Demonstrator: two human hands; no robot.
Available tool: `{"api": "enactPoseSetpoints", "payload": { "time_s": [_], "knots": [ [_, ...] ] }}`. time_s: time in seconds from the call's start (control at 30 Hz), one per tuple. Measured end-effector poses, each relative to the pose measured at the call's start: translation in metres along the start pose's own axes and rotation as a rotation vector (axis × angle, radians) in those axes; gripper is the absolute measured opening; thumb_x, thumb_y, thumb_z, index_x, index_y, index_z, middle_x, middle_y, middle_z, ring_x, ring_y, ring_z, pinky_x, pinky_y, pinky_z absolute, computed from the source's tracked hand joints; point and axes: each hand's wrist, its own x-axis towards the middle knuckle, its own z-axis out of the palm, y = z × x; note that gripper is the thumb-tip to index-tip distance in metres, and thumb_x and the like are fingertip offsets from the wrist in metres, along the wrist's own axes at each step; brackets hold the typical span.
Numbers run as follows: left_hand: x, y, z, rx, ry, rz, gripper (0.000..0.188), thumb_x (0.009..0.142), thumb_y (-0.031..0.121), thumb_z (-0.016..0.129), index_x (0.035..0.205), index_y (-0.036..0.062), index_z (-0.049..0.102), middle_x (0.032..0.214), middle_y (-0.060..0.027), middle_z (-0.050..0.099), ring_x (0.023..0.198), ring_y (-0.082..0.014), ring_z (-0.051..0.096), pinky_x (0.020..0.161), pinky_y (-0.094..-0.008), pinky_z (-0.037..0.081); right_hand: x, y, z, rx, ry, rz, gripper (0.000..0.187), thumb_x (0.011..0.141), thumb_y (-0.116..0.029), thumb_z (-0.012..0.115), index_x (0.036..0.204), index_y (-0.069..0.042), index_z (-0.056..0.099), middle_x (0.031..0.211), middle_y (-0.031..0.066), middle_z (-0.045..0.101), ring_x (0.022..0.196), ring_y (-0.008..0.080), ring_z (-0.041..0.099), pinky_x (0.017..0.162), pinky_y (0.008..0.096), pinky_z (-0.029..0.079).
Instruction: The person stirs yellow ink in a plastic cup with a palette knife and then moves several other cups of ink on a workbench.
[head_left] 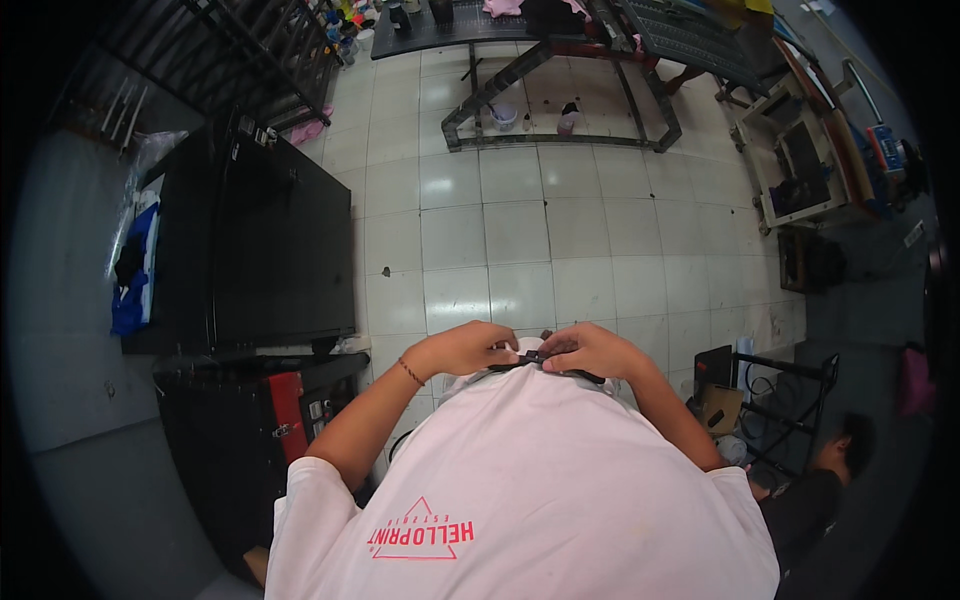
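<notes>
At my waist, a black strap [590, 377] crosses the front of my light shirt, with a small dark buckle [533, 355] at the middle. My left hand [462, 347] is closed on the strap's left part, fingertips pinching close to the buckle. From the other side, my right hand [597, 350] grips the strap with thumb and fingers right beside the buckle. Both hands nearly meet there. Whether the buckle's two halves are joined I cannot tell, since the fingers partly cover them.
A black cabinet [285, 240] stands on the left, with a red and black machine [285, 415] nearer me. Ahead, a dark work table [420, 38] rises over the tiled floor [515, 220]. At right are a wheeled cart [800, 150], a black rack [800, 400] and a person [810, 510] low down.
</notes>
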Motion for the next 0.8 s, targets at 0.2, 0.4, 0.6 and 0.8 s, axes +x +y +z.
{"api": "enactPoseSetpoints", "payload": {
  "time_s": [0.2, 0.4, 0.6, 0.8],
  "knots": [
    [-0.003, -0.025, 0.008, -0.047, -0.038, -0.026, 0.028, 0.101, 0.024, 0.052, 0.101, -0.0015, 0.063, 0.089, -0.0138, 0.065, 0.082, -0.0223, 0.059, 0.079, -0.0364, 0.049, 0.018, -0.015, 0.011, -0.185, -0.015, -0.088, 0.044, 0.087, -0.042, 0.07, 0.112, -0.006, 0.073, 0.103, 0.0134, 0.073, 0.094, 0.0263, 0.067, 0.084, 0.0354, 0.051],
    [-0.014, -0.043, 0.016, -0.16, 0.011, 0.008, 0.039, 0.103, 0.03, 0.046, 0.081, 0.0, 0.057, 0.073, -0.0076, 0.053, 0.071, -0.0159, 0.047, 0.069, -0.0339, 0.044, 0.04, -0.026, 0.024, -0.269, 0.045, -0.108, 0.037, 0.083, -0.038, 0.072, 0.098, -0.005, 0.076, 0.093, 0.0134, 0.075, 0.085, 0.0278, 0.071, 0.078, 0.0363, 0.054],
    [-0.046, -0.057, 0.017, -0.409, 0.013, -0.084, 0.036, 0.101, 0.028, 0.048, 0.076, 0.0034, 0.057, 0.069, 0.0034, 0.047, 0.069, -0.0069, 0.041, 0.064, -0.0286, 0.04, 0.056, -0.041, 0.038, -0.176, -0.038, -0.15, 0.03, 0.083, -0.026, 0.074, 0.097, 0.0, 0.075, 0.09, 0.014, 0.074, 0.083, 0.0227, 0.07, 0.08, 0.0321, 0.055],
    [-0.094, -0.081, 0.011, -0.434, 0.083, -0.206, 0.035, 0.101, 0.028, 0.051, 0.081, 0.0007, 0.061, 0.069, 0.0046, 0.051, 0.068, -0.0059, 0.044, 0.062, -0.027, 0.041, 0.087, -0.07, 0.053, -0.266, -0.162, -0.173, 0.034, 0.082, -0.03, 0.074, 0.097, 0.0, 0.074, 0.086, 0.0144, 0.074, 0.08, 0.0231, 0.069, 0.077, 0.033, 0.055]
  ]
}}
